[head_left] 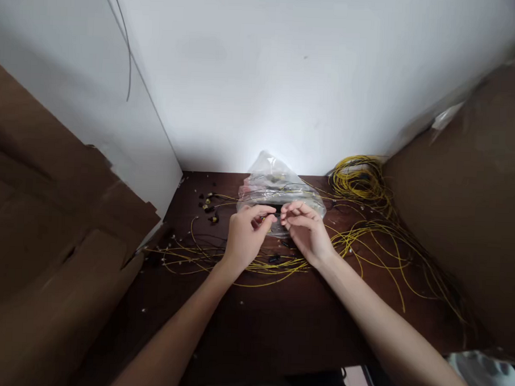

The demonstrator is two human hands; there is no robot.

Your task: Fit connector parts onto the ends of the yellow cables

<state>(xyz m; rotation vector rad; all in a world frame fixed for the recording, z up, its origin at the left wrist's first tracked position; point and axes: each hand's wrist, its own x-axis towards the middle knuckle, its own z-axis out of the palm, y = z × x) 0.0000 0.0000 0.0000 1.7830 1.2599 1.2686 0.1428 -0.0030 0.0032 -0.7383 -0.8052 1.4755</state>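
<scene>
My left hand is over the middle of the table, its thumb and forefinger brought close around something small and dark that I cannot make out. Facing it, my right hand has its fingers curled and thumb drawn in near the left fingertips; whatever they pinch is too small to name. Behind both hands lies a clear plastic bag. A bundle of thin yellow and black wires runs across the table beneath them. Small black pieces lie among the wires just below the hands.
A coil of yellow wire sits at the back right, with more loose strands trailing right. Black and yellow connector-like parts lie at the back left. Cardboard borders the left, a brown panel the right, and a white wall the back.
</scene>
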